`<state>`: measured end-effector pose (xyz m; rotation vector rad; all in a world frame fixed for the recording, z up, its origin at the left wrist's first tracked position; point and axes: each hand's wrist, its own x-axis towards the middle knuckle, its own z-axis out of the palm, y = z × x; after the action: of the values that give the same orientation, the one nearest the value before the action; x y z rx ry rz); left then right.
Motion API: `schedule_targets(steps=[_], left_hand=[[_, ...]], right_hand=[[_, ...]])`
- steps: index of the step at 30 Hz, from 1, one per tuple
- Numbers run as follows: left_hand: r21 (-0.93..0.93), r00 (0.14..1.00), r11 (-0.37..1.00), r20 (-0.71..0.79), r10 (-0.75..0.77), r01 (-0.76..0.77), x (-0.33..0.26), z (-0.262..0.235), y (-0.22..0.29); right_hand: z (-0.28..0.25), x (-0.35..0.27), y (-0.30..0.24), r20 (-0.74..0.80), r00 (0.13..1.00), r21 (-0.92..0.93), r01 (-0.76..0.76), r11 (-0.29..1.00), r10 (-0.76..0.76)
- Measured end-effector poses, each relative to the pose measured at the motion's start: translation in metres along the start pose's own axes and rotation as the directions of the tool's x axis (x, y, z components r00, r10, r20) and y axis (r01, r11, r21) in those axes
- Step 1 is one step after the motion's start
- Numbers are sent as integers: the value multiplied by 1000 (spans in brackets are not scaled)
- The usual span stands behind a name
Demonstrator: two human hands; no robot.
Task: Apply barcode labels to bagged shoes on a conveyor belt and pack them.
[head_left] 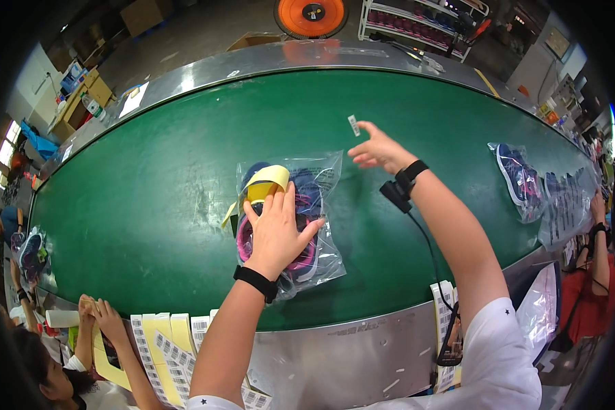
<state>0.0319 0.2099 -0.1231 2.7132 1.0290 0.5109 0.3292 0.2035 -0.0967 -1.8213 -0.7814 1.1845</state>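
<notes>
Head view: the largest thing is the green belt [150, 171], where the step in hand looks to be labelling one set of bagged shoes [309, 193] near its middle; the next move seems to call for bringing the right hand [383, 149] across toward seven o'clock, onto a flat patch of film, with the shoes held steady. Taking clock directions from that bag, the belt's far edge curves across twelve, while the near metal ledge [342, 355] lies at six, where room is tightest. Open belt spreads from nine round to twelve, and more lies around three, short of a second bagged set [516, 174] just above three. A co-worker's hands [102, 318] are at eight, well apart from the work, and label sheets [143, 342] lie by the ledge between seven and eight. The left hand [275, 222] is laid on the bag, fingers spread; I cannot tell whether it also grips the curled yellow strip [270, 176] at its fingertips. The right hand is at two, fingers parted, just beside the film's upper corner. A black device [395, 196] sits by that wrist, its cable [424, 239] trailing round to four, so a long reach could drag it. Smallest is the barcode label [353, 126] at one, on the right hand's uppermost fingertip, seemingly stuck there rather than pinched.
</notes>
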Motion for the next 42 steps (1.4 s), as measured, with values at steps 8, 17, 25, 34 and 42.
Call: schedule_targets(steps=[8, 17, 25, 34, 42], left_hand=[[-24, 1000, 1000, 10, -3, 3, 1, -3, -6], [-24, 998, 999, 53, -24, 25, -2, -9, -13], [-25, 995, 999, 92, -35, 37, -8, -21, -19], [-35, 999, 999, 47, 18, -17, -33, -23, -26], [-59, 1000, 998, -5, -9, 8, -39, -27, -35]], right_hand=[[41, 1, 23, -166, 985, 64, 48, 997, -37], [51, -10, 17, -210, 978, 254, 55, 966, -1], [63, -2, 37, -289, 957, 202, 85, 976, -23], [30, 6, 15, -263, 903, -43, 340, 939, -339], [65, 7, -11, 187, 972, -281, 190, 941, -141]])
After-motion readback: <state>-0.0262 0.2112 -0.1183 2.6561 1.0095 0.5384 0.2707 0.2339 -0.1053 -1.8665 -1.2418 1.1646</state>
